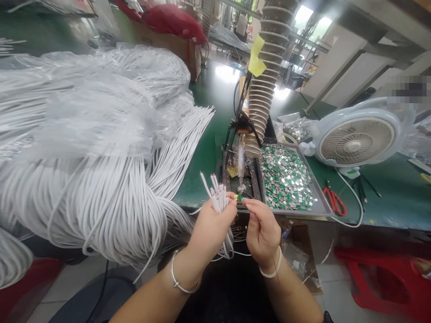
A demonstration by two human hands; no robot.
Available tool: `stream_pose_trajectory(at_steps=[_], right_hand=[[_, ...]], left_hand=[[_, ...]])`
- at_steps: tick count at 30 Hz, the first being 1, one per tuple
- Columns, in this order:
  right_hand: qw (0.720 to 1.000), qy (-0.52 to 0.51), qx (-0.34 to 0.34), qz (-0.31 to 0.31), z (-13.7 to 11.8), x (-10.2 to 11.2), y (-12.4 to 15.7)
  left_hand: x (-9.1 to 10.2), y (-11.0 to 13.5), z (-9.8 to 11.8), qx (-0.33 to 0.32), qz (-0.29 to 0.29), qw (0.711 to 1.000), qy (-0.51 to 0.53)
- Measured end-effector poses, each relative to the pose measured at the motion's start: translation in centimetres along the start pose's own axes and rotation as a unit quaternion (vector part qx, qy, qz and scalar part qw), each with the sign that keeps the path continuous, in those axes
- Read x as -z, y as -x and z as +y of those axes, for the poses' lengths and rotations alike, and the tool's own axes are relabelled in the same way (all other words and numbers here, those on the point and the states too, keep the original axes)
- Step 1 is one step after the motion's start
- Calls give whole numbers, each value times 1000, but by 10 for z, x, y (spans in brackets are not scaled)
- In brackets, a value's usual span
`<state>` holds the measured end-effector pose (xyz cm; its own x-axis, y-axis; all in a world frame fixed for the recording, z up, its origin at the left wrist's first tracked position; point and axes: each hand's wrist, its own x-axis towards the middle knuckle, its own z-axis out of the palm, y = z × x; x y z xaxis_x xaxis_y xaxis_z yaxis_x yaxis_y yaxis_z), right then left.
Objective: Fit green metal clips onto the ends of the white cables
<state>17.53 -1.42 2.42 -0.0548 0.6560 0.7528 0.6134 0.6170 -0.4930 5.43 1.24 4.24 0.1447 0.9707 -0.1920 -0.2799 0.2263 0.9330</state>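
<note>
My left hand (pixel 212 226) is shut around a bundle of white cables (pixel 218 202) with red-cored cut ends pointing up and away from me. My right hand (pixel 262 231) comes in from the right, its finger and thumb pinched together. A small green and yellow part (pixel 239 197) sits at the fingertips of both hands, partly hidden, so I cannot tell exactly which hand carries it. Just beyond it, a soldering iron (pixel 241 159) stands upright in a stand.
A huge heap of coiled white cable (pixel 84 152) under plastic fills the left. On the right of the green bench (pixel 202 170) are a metal tray (pixel 286 179) of small green and silver parts, red-handled scissors (pixel 335 202), a fan (pixel 353 143) and a ribbed duct (pixel 264 85).
</note>
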Motion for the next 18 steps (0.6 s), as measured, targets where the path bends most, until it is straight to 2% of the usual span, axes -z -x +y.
stream_pose_trajectory(at_steps=[18], right_hand=[[999,36,23,22,1,-1,-19]], left_hand=[[-9,-6,10,-21,-1,999,49]])
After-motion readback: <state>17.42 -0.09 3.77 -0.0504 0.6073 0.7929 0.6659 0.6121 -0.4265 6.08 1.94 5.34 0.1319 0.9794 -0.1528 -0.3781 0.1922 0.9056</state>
